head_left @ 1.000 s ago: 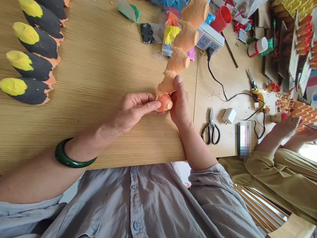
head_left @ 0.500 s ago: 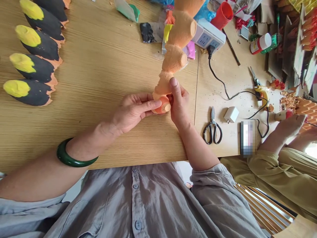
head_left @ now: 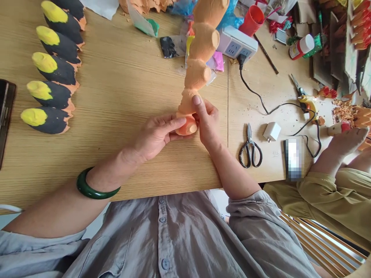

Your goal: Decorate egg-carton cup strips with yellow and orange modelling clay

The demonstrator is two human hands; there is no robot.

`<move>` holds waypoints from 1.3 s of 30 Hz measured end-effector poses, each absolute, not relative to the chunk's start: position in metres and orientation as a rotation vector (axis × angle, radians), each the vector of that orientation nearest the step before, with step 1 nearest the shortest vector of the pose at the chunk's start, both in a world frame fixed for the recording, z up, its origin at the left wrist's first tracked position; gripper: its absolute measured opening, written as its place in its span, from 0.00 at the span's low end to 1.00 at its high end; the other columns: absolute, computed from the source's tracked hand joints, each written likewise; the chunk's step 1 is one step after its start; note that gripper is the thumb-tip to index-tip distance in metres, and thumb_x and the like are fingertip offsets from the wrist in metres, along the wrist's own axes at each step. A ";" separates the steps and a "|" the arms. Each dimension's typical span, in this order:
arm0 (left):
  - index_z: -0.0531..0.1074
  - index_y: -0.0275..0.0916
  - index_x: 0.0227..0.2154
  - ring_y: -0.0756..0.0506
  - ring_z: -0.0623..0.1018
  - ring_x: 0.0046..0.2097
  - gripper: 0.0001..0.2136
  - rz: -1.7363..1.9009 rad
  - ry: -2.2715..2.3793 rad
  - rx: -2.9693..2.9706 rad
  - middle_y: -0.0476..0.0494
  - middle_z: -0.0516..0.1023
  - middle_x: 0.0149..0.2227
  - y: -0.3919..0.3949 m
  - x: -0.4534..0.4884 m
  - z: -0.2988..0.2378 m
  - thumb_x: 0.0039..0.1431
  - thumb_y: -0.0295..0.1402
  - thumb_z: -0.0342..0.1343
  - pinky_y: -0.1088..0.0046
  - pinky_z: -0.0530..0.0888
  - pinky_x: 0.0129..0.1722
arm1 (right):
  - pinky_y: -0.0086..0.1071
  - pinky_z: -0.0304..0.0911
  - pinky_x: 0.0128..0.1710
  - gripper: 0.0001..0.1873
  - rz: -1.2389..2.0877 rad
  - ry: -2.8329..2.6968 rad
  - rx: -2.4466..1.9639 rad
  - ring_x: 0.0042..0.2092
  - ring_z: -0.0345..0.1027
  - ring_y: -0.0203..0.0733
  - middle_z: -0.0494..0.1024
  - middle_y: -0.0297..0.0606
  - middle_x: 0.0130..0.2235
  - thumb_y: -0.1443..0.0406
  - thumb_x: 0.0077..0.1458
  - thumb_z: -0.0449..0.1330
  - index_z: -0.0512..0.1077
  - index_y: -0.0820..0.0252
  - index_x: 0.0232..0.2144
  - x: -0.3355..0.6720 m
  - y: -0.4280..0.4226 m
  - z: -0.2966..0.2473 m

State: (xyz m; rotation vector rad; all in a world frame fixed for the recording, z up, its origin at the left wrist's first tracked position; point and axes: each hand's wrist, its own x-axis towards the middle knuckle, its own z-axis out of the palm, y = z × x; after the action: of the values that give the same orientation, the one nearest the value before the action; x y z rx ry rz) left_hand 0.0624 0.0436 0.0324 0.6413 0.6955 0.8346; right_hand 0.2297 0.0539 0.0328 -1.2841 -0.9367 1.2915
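Both my hands hold the lower end of a long orange bumpy strip (head_left: 199, 73), which looks like a row of joined egg-shaped lumps with blunt tips. It reaches up out of the top of the head view. My left hand (head_left: 158, 133), below a dark green bangle (head_left: 97, 189), pinches the deeper orange end lump (head_left: 187, 126) between thumb and fingers. From the other side my right hand (head_left: 208, 121) grips the strip, thumb on its face and fingers mostly hidden behind. A row of black-and-yellow lumps with orange edges (head_left: 56, 92) lies at the left.
Right of my hands lie scissors (head_left: 249, 148), a white charger plug (head_left: 271, 132) and a blurred phone (head_left: 294, 159). A power strip (head_left: 237, 42) with a black cable stands behind, near a red cup (head_left: 251, 20) and a glue gun (head_left: 309, 106). A co-worker's hand (head_left: 342, 144) is at far right.
The view has shifted a little, so the row at the left sits further right and a dark object shows at the left edge. Both hands keep the same hold on the strip.
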 end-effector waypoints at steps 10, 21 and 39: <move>0.83 0.37 0.36 0.44 0.85 0.42 0.09 0.799 0.738 0.292 0.43 0.90 0.41 0.053 0.058 0.044 0.63 0.34 0.78 0.62 0.88 0.48 | 0.34 0.60 0.26 0.30 1.553 -0.797 -1.170 0.28 0.56 0.38 0.60 0.27 0.26 0.40 0.55 0.77 0.66 0.49 0.27 0.241 0.066 0.027; 0.82 0.45 0.45 0.45 0.85 0.43 0.22 1.070 0.926 0.893 0.44 0.85 0.54 0.044 0.057 0.035 0.65 0.57 0.76 0.66 0.87 0.48 | 0.31 0.65 0.28 0.27 1.437 -0.677 -1.197 0.31 0.65 0.38 0.66 0.27 0.29 0.39 0.60 0.74 0.71 0.49 0.32 0.246 0.077 0.011; 0.77 0.57 0.73 0.28 0.75 0.78 0.23 1.321 0.711 1.858 0.42 0.65 0.82 0.039 0.052 0.011 0.78 0.43 0.66 0.66 0.96 0.45 | 0.34 0.77 0.35 0.22 1.641 -0.628 -1.061 0.38 0.78 0.41 0.81 0.31 0.35 0.41 0.67 0.70 0.77 0.50 0.40 0.235 0.065 0.018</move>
State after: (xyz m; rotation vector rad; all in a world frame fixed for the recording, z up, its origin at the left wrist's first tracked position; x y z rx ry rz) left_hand 0.0522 0.0385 0.0107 1.8577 0.7105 1.3208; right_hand 0.2352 0.0648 0.0183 -1.0611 -0.6283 1.6412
